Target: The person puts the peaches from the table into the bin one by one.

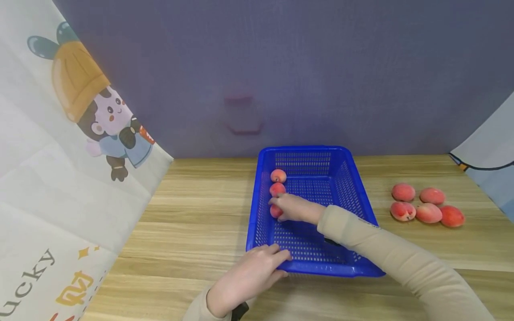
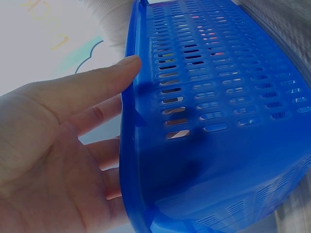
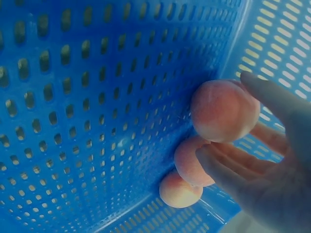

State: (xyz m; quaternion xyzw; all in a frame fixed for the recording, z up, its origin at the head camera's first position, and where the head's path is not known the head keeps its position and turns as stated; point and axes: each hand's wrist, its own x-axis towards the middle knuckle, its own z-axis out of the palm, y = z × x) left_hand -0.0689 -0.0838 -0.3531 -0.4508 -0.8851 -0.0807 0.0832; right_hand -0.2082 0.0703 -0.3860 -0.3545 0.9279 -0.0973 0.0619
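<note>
Right hand (image 1: 296,207): curled about one peach (image 1: 275,211), inside the blue basket (image 1: 337,269), near its left wall. Further peaches (image 1: 278,176): two, lined up beyond it. Left hand (image 1: 253,269): gripping the rim, near left corner. Beige sleeve (image 1: 393,249): crosses and hides part of the basket's right side. Loose peaches (image 1: 429,213): five, on wooden table (image 1: 201,209), to the right.

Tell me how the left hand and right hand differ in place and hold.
The left hand is at the near edge of the basket, while the right hand is down inside it. The left hand holds the basket; the right hand holds a peach. Both come from beige sleeves.
</note>
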